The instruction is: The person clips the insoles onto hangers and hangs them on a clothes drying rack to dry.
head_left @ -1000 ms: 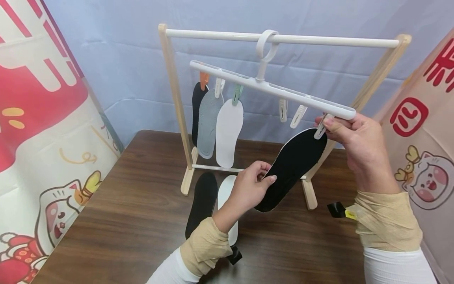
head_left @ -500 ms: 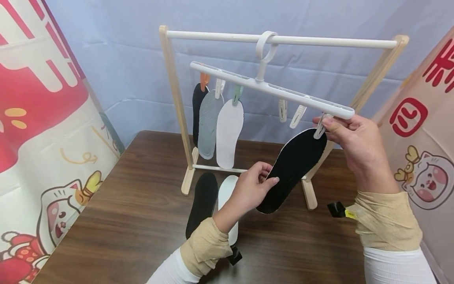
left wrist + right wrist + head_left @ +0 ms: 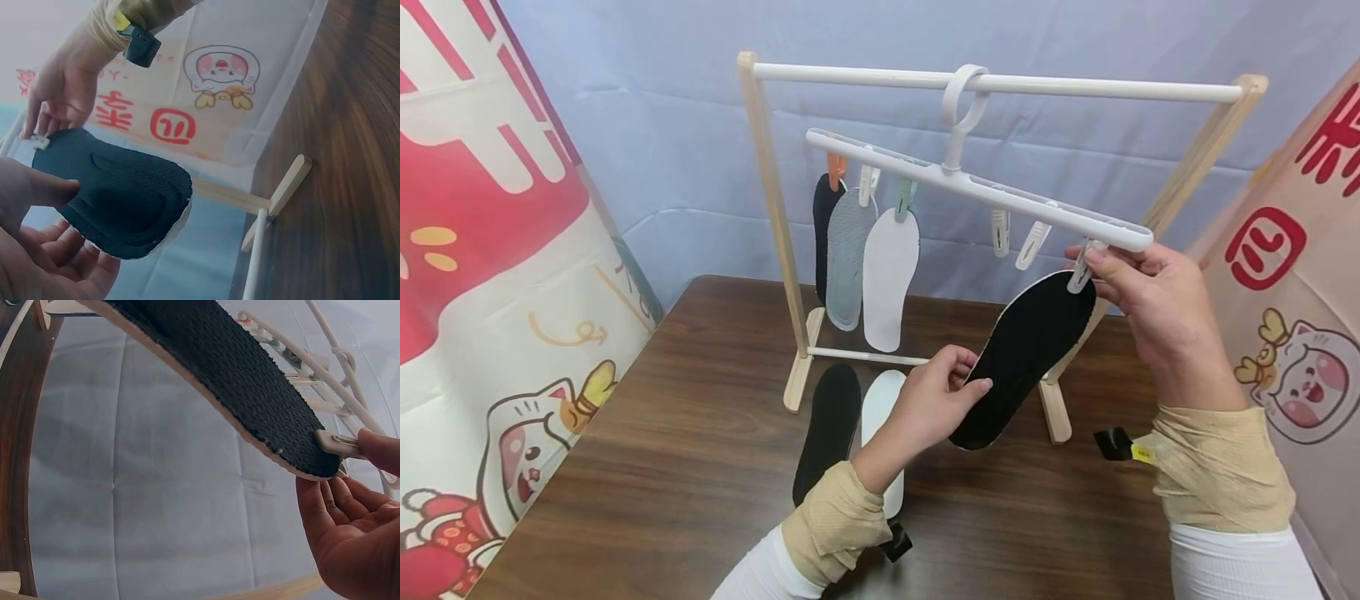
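A black insole (image 3: 1037, 350) with a pale edge slants below the low right end of a white clip hanger (image 3: 1022, 198). My left hand (image 3: 931, 402) pinches its lower left edge, thumb over the black face and fingers behind. At the hanger's end, my right hand (image 3: 1165, 312) pinches a white clip (image 3: 1079, 273) between thumb and fingers. In the right wrist view the clip (image 3: 337, 442) overlaps the tip of the insole (image 3: 250, 387). Three more insoles hang at the left: a black one (image 3: 823, 242), a grey one (image 3: 848, 267) and a white one (image 3: 889, 283).
The hanger's ring hooks over the white rail (image 3: 1105, 87) of a wooden-legged rack. Two vacant clips, one of them the outer clip (image 3: 1033, 244), hang near the middle. A black insole (image 3: 827, 433) and a white insole (image 3: 880, 400) lie on the brown table (image 3: 662, 450).
The hanging insoles at the left have swung slightly to the right. Both hands keep their grip, and the held black insole has shifted slightly right.
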Demonstrator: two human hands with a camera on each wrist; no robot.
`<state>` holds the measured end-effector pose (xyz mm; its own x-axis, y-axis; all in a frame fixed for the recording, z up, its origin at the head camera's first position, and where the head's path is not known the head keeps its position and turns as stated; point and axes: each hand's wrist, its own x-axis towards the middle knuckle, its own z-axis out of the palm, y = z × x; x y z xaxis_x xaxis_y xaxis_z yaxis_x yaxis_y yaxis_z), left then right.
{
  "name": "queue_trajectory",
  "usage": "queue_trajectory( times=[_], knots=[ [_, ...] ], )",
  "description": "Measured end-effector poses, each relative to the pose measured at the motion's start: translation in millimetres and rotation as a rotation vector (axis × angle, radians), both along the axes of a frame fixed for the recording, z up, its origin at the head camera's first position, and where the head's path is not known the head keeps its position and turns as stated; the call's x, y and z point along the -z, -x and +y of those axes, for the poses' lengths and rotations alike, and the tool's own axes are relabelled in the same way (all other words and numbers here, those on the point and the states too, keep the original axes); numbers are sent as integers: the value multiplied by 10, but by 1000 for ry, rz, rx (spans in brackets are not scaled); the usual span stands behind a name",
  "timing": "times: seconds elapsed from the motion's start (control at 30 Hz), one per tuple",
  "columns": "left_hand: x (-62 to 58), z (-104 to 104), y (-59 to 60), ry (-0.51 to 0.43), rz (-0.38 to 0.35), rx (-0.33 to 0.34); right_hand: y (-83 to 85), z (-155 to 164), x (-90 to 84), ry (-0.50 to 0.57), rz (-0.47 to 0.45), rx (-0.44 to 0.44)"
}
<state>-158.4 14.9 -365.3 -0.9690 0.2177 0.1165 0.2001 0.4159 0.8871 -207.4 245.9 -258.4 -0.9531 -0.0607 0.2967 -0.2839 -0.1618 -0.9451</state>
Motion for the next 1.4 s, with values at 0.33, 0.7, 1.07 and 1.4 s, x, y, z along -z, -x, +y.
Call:
queue_trajectory(
  times=[0.33, 0.7, 1.07, 1.4],
  knots=[
    [43, -19, 6, 50, -9, 0, 17, 3, 23, 51, 8, -42],
    [117, -66, 29, 49, -34, -14, 16, -3, 24, 60, 9, -50],
    [181, -196, 26, 20, -63, -12, 21, 2, 33, 23, -15, -26],
    [243, -472, 54, 54, -61, -54, 33, 11, 37, 20, -17, -25]
  ],
)
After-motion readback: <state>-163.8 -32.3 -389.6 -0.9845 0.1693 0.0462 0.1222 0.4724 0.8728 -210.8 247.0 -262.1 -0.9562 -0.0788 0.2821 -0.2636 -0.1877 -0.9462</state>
